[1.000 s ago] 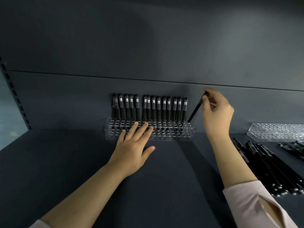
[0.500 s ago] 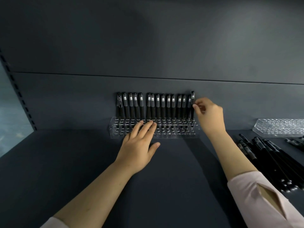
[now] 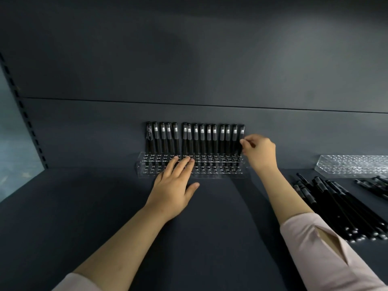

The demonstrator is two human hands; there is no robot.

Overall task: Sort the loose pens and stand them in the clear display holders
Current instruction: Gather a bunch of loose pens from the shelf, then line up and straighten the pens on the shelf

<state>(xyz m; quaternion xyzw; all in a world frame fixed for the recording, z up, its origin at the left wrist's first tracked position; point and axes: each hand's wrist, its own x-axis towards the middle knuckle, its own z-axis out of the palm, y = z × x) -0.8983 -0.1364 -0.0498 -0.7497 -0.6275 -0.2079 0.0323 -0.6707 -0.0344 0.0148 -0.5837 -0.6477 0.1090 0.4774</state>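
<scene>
A clear display holder (image 3: 222,172) with rows of holes stands on the dark shelf against the back wall. Several black pens (image 3: 196,137) stand upright in its back row. My left hand (image 3: 175,183) lies flat, its straight fingers resting on the holder's top near the left middle. My right hand (image 3: 259,151) is at the holder's right end and pinches the rightmost pen (image 3: 241,133), which stands upright in the last hole. A heap of loose black pens (image 3: 336,204) lies on the shelf to the right.
A second clear holder (image 3: 352,165) stands at the far right against the wall, with a few more loose pens (image 3: 375,184) in front of it. A slotted shelf upright (image 3: 25,114) runs down the left side.
My right hand brought a tilted pen to the holder's right end, stood it upright and lowered it into the last hole. My left hand stayed on the holder.
</scene>
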